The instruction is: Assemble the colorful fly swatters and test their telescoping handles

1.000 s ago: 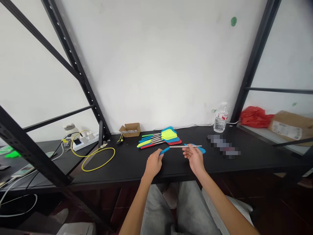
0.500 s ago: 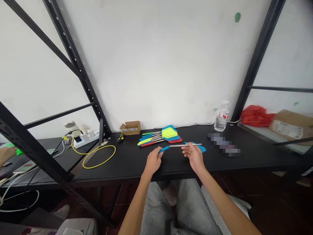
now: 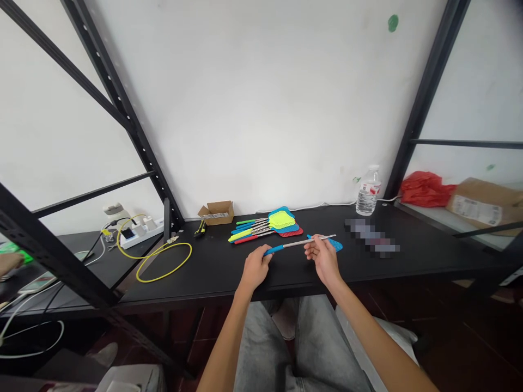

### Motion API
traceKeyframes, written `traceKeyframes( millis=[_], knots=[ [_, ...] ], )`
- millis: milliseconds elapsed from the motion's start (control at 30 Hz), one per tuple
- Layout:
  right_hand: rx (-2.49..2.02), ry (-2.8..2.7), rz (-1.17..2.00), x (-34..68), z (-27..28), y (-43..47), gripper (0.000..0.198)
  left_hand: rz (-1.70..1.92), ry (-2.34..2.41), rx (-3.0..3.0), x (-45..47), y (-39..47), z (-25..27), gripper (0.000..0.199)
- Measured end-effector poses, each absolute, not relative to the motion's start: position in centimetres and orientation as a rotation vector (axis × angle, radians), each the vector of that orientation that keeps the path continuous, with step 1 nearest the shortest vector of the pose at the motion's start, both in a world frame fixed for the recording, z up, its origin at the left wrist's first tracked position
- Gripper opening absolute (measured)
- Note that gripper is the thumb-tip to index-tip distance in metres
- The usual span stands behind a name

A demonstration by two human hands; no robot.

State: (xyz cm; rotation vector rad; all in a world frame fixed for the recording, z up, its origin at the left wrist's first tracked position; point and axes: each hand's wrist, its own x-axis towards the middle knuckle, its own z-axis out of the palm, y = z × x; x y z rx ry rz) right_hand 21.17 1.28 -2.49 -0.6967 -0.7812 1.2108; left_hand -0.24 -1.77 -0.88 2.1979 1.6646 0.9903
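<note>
My left hand (image 3: 256, 268) is closed around the blue grip of a fly swatter handle (image 3: 294, 244). Its thin metal rod runs to the right, where my right hand (image 3: 322, 260) pinches it between thumb and fingers; the rod's tip sticks out past the fingers. Just behind my right hand lies a blue fly swatter head (image 3: 335, 245), partly covered by the hand and rod; the rod seems to pass over it, and I cannot tell whether they join. Farther back, a pile of fly swatters (image 3: 281, 220) has yellow, blue and red heads, with grips pointing left.
A small open cardboard box (image 3: 218, 213) and a yellow-black tool (image 3: 200, 229) sit left of the pile. A yellow cable (image 3: 165, 277) loops near a power strip (image 3: 141, 233). A water bottle (image 3: 368, 191) and a blurred item (image 3: 371, 238) are on the right. Another person's hand (image 3: 10, 263) shows far left.
The rod has tilted slightly, its right end now a little higher. Both hands keep their hold, and the view has shifted slightly.
</note>
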Motion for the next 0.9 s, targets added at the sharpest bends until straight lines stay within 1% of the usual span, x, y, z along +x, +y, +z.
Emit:
traceKeyframes(
  millis=[200,333,500,667,900],
  knots=[
    [-0.767,-0.888,1.2,21.01,-2.67,1.36,0.034,0.925,1.672,2.233,-0.02,-2.14,-0.48,0.017],
    [-0.811,-1.162,1.182,20.84,-2.91,1.44,0.036,0.878,1.69,2.238,0.06,-2.26,-0.49,0.015],
    [-0.832,-1.405,1.158,20.94,-3.09,1.42,0.037,0.888,1.678,2.245,-0.02,-2.55,-0.37,0.019],
    [-0.837,-1.486,1.156,21.09,-2.82,1.24,0.038,0.893,1.671,2.239,-0.04,-2.75,-0.06,0.025],
    [-0.862,-1.521,1.155,21.2,-2.74,1.3,0.038,0.882,1.674,2.246,0.04,-2.7,-0.04,0.026]
  ],
)
